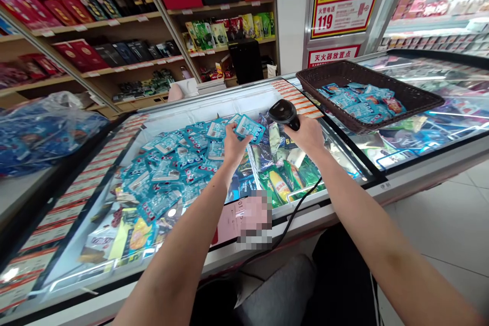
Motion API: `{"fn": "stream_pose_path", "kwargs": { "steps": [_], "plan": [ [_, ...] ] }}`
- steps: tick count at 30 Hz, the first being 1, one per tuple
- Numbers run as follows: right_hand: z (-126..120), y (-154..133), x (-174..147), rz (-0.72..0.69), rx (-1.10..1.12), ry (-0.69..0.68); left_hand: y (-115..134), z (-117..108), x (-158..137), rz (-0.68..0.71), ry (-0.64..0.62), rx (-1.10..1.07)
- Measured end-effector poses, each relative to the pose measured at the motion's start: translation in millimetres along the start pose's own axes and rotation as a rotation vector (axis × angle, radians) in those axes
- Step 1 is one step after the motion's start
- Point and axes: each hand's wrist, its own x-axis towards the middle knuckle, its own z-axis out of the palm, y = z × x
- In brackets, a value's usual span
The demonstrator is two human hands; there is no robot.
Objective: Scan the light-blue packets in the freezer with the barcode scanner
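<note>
My left hand [236, 143] pinches a small blue snack packet [250, 128] by its edge, its barcode side turned up. My right hand [308, 137] is wrapped round the handle of a black barcode scanner [283, 111], its head tipped toward the packet. From the scanner a black cable [297, 207] runs down over the front edge. Left of the held packet, a heap of similar blue packets [179, 155] lies spread on the glass top of a chest freezer [110, 260]. The scanner and the packet are close but apart.
A brown woven basket [416, 101] with several blue packets stands at the right. A plastic bag of packets [46, 127] sits at the far left. Near the front edge lies a pink phone-like item [229, 220]. Shelves [114, 66] of boxes and bottles line the back.
</note>
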Motion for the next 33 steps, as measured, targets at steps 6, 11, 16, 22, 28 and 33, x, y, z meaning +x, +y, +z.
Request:
{"fn": "stream_pose_path", "kwargs": {
  "steps": [6, 11, 16, 22, 28, 33],
  "plan": [
    [3.0, -7.1, -6.0, -0.137, 0.011, -0.043, 3.3, -2.2, -2.3, -0.019, -0.021, -0.086],
    [2.6, -11.9, -9.7, -0.239, 0.038, -0.095, 8.3, -4.6, -5.6, 0.051, -0.057, -0.160],
    [1.0, -15.4, -13.6, -0.299, 0.052, -0.122, 6.9, -4.5, -3.8, 0.060, -0.001, -0.108],
    [1.4, -16.2, -15.3, -0.332, 0.081, -0.135, 5.9, -4.5, -1.4, 0.074, -0.032, -0.084],
    [0.5, -16.0, -14.9, -0.343, 0.104, -0.152, 4.2, -4.7, -1.5, 0.074, -0.032, -0.027],
    [0.5, -15.5, -14.1, -0.359, 0.112, -0.149, 4.2, -4.9, -1.9, 0.084, -0.034, -0.019]
  ]
}}
